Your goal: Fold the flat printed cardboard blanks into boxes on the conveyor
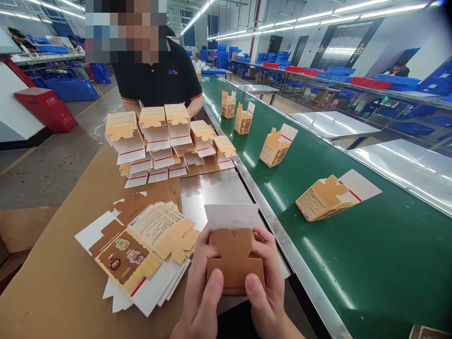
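Head view: small kraft carton (235, 261), bottom flaps facing up, white flap pointing away, clasped between left hand (201, 294) and right hand (270, 294), thumbs on near edge; centred, equally near both; flat carton blanks (141, 249) just left.

Item: small brown carton (235, 261) | State: partly folded, 1 white flap raised at the far end, brown flaps interlocked on the facing side | Pose: held low at centre, facing side turned toward the camera | Location: above the table edge
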A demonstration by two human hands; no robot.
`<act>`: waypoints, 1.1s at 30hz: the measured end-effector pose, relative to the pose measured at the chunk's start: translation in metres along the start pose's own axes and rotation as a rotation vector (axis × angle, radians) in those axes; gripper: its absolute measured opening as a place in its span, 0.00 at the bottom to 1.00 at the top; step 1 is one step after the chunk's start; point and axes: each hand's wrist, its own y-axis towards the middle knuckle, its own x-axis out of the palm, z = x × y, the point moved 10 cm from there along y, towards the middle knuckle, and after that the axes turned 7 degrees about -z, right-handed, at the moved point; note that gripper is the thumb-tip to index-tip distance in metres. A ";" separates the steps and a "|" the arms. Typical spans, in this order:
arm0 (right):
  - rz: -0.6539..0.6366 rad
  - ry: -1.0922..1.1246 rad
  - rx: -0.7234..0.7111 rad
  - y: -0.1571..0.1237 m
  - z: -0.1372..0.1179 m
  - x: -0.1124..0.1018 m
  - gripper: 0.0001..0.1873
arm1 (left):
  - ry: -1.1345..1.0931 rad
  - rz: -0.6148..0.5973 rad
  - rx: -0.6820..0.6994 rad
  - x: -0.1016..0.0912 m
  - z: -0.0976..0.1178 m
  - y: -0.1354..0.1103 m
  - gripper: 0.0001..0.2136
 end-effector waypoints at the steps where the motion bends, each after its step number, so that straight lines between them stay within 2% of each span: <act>1: 0.022 0.019 -0.019 0.000 -0.001 -0.001 0.15 | 0.006 0.006 0.013 -0.001 -0.001 0.001 0.12; 4: 0.028 -0.032 -0.081 0.000 -0.004 -0.002 0.16 | 0.044 0.014 0.152 -0.006 0.009 0.005 0.14; 6: -0.001 -0.141 -0.095 0.002 -0.007 -0.001 0.13 | 0.190 -0.016 0.296 -0.004 0.024 0.006 0.16; 9: -0.003 -0.221 -0.100 0.006 -0.010 -0.006 0.12 | 0.447 -0.058 0.447 0.003 0.042 0.006 0.12; 13: 0.000 -0.250 -0.125 0.010 -0.017 -0.008 0.13 | 0.546 -0.071 0.576 0.009 0.059 0.006 0.07; 20: -0.035 -0.202 -0.066 0.008 -0.010 -0.008 0.15 | 0.606 -0.101 0.519 0.012 0.060 0.011 0.05; 21: -0.026 -0.168 -0.042 0.008 -0.007 -0.010 0.16 | 0.581 -0.132 0.488 0.011 0.056 0.013 0.08; 25: -0.032 0.122 0.116 0.009 0.009 -0.014 0.30 | 0.281 -0.268 0.289 0.004 0.033 0.018 0.32; 28: -0.117 0.337 0.257 0.011 0.021 -0.006 0.41 | 0.069 -0.264 0.092 -0.004 0.014 0.021 0.39; 30: -0.148 0.403 0.308 0.012 0.024 -0.004 0.47 | -0.001 -0.238 0.069 -0.007 0.014 0.021 0.41; 33: -0.143 0.404 0.288 0.015 0.023 -0.006 0.45 | -0.020 -0.200 0.148 -0.009 0.025 0.023 0.40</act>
